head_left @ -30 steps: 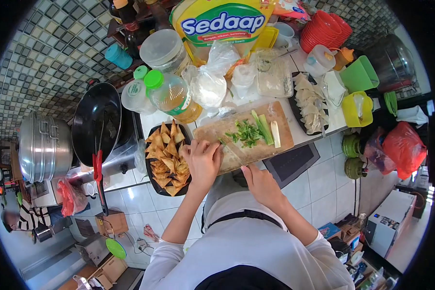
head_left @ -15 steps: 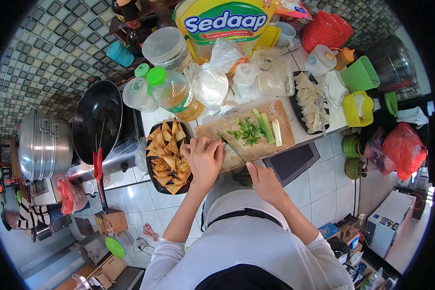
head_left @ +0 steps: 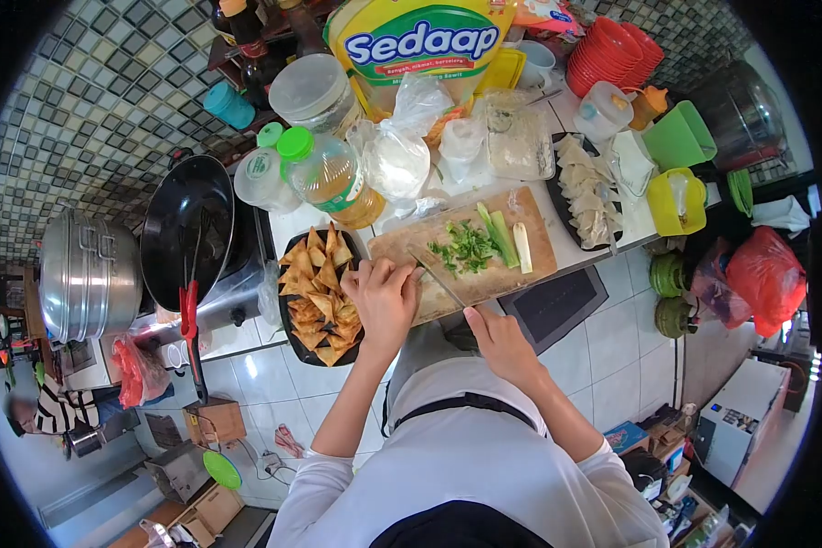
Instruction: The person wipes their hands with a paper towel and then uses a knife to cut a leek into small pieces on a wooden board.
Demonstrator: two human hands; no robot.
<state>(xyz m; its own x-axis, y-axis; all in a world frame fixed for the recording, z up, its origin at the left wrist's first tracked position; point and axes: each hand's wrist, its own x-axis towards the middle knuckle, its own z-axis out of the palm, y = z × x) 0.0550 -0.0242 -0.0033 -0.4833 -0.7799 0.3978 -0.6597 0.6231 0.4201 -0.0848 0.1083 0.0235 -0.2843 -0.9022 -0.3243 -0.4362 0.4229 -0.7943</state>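
- Chopping greens: the right hand (head_left: 495, 340) has its fingers clamped on a knife (head_left: 438, 279) over the cutting board (head_left: 484, 274) on the table.
- The left hand (head_left: 384, 294), fingers curled together, presses the board's near end.
- Chopped greens (head_left: 466, 247) lie mid-board; the next cut likely needs them gathered under the blade.

One cutting board (head_left: 521, 265), one knife (head_left: 438, 279), two black trays (head_left: 288, 310), one wok (head_left: 187, 228), one steel pot (head_left: 87, 274), two hands (head_left: 384, 297).
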